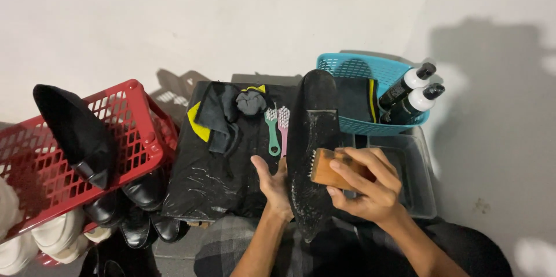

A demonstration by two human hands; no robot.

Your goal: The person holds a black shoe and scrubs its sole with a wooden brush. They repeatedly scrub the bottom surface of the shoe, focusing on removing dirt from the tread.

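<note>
A black shoe (313, 132) is held sole-up in the middle of the head view, its wet sole facing me. My left hand (274, 187) grips the shoe from its left side. A wooden brush (331, 171) rests bristles-down against the sole, and my right hand (368, 187) is closed over its back. Both forearms come up from the bottom edge over my checked trousers.
A black plastic sheet (214, 178) holds dark cloths (229, 109) and a green (272, 132) and a pink small brush (284, 129). A teal basket (370, 71) with two bottles (414, 94) sits above a clear tub (420, 175). A red crate (124, 132) with shoes stands left.
</note>
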